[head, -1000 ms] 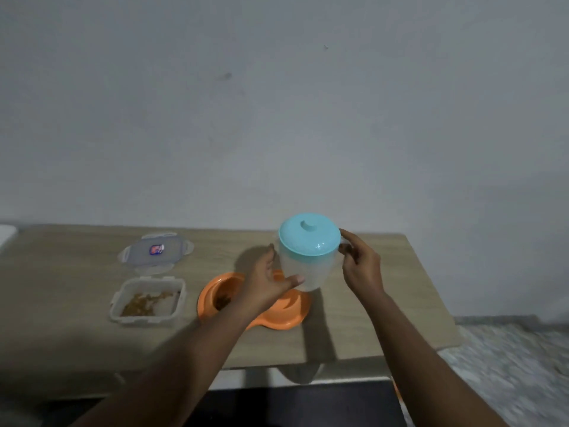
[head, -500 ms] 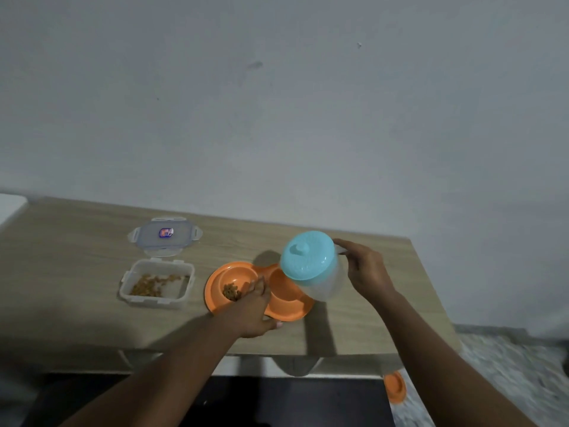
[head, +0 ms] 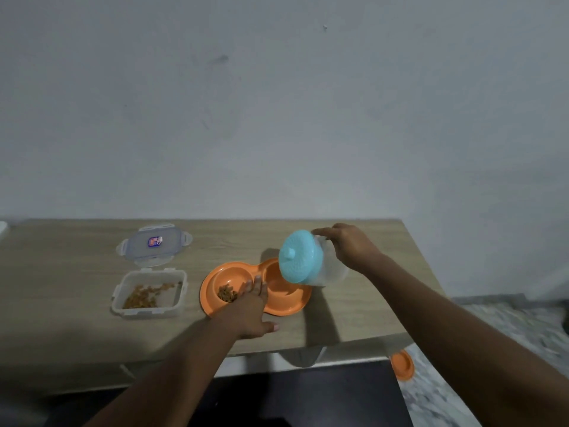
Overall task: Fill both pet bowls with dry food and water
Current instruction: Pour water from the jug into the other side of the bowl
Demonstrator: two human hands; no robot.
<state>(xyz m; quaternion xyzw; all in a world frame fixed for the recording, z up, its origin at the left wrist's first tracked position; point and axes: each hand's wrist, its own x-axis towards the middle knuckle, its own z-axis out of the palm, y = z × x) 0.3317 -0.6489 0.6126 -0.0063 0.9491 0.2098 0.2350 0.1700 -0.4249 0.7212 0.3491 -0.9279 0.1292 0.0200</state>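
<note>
the right hand (head: pixel 349 252) holds the jug (head: pixel 311 260) by its handle side, tipped toward the right well of the orange double bowl (head: pixel 289 306) on the counter (head: pixel 77 318). the left hand (head: pixel 251 306) lies flat and open on the bowl's middle, pressing it steady. the left well already has dry food (head: pixel 227 293). the blue lid (head: pixel 297 257) is on; if it is loose, it may fall and water would splash over the food. no water stream is visible yet.
</note>
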